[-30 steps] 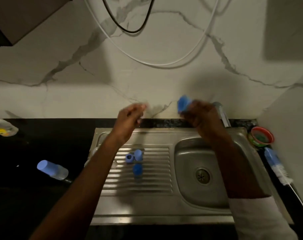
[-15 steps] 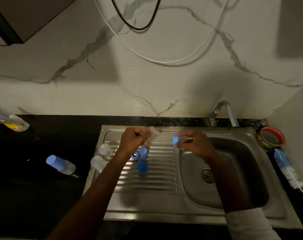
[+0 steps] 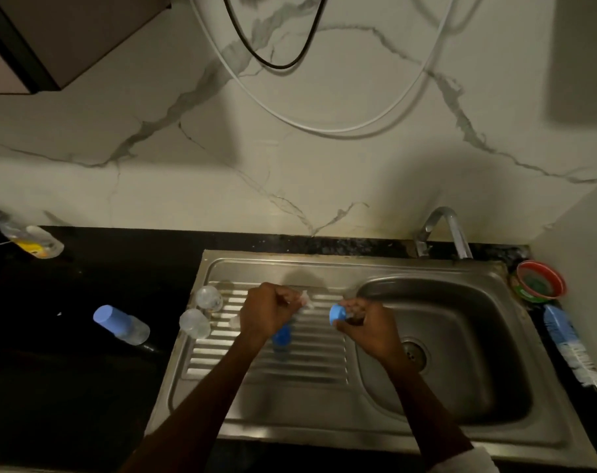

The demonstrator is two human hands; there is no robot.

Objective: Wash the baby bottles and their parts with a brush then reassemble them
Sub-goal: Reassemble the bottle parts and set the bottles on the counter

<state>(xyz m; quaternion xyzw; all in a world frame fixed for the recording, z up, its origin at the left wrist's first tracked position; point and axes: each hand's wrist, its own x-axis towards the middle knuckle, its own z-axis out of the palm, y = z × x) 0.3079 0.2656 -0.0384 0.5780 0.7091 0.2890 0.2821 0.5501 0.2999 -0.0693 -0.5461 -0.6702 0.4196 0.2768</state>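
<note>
- Head view looks down on a steel sink (image 3: 324, 425) set in a dark table (image 3: 68, 387); both hands hang over the ribbed drainboard (image 3: 310, 363).
- Left hand (image 3: 268, 314) has its fingers curled round a small clear part, likely a teat (image 3: 305, 298), which pokes out past the knuckles.
- Right hand (image 3: 368, 327) pinches a blue ring (image 3: 338, 314) at the basin's left edge, fingers curled about it.
- Judged step: seating the teat in the ring. To do it well, line the two up squarely, push the teat through from the ring's underside, then pull until its flange sits flat all round.
- Two clear bottles (image 3: 201, 310) stand at the drainboard's left end; a capped bottle (image 3: 121, 324) lies on its side on the table, well apart. A blue cap (image 3: 281, 336) sits on the drainboard just below the left hand.
- Brush (image 3: 570, 346) lies right of the basin, beside a red bowl (image 3: 541, 281).
- Hard to make out: dim light and blur hide the teat's shape, and the left hand covers whatever lies beneath it.
</note>
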